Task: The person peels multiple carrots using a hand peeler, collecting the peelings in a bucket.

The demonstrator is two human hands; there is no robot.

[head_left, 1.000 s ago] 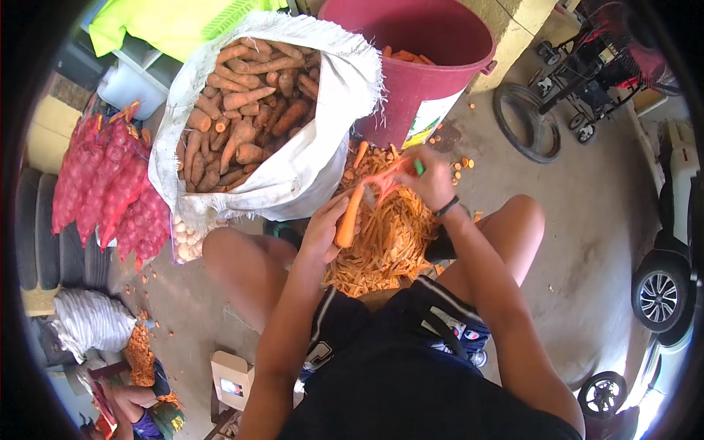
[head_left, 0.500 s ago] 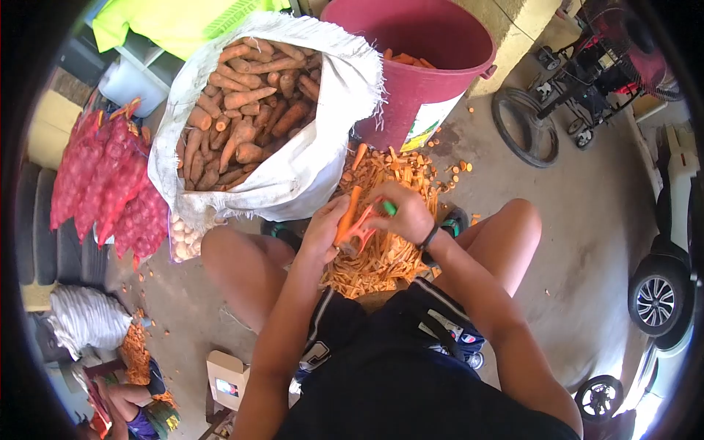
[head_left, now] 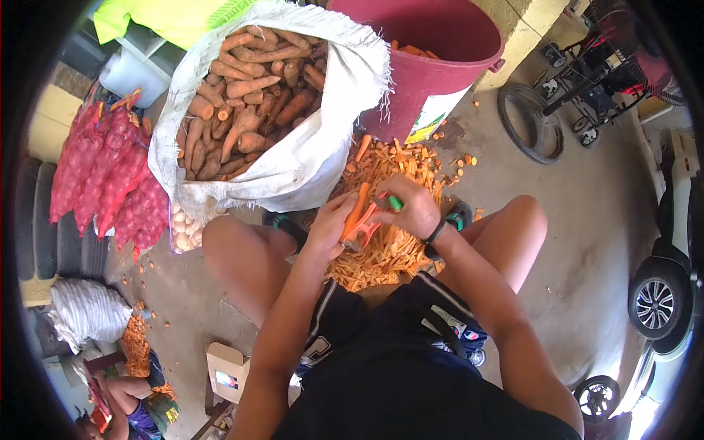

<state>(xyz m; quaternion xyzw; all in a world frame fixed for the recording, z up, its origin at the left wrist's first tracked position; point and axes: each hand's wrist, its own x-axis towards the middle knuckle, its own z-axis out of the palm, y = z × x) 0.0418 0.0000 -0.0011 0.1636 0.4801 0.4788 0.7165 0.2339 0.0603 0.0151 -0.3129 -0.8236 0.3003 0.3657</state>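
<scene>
My left hand (head_left: 330, 224) is closed around a carrot (head_left: 356, 210), whose bright orange, peeled-looking upper end sticks up past the fingers. Against its side sits an orange-red peeler (head_left: 366, 226), gripped in my right hand (head_left: 415, 211). A small green piece (head_left: 396, 203) shows at the right fingers. Below both hands a thick heap of carrot peelings (head_left: 389, 268) covers the floor between my feet. Beyond them stands a white woven sack (head_left: 312, 172) full of unpeeled carrots (head_left: 246, 88). Beside that sack is a dark red bin (head_left: 389, 95) with carrots inside.
Red mesh bags of onions (head_left: 110, 169) hang at the left, above a bag of pale bulbs (head_left: 187, 229). Cut carrot ends (head_left: 460, 163) lie near the bin. A loose tire (head_left: 513, 132) rests at right. Another person (head_left: 125, 400) sits at lower left near an open cardboard box (head_left: 226, 372).
The view has shifted slightly, moving the sack and bin up a little. Both hands keep their hold, with the peeler still alongside the carrot.
</scene>
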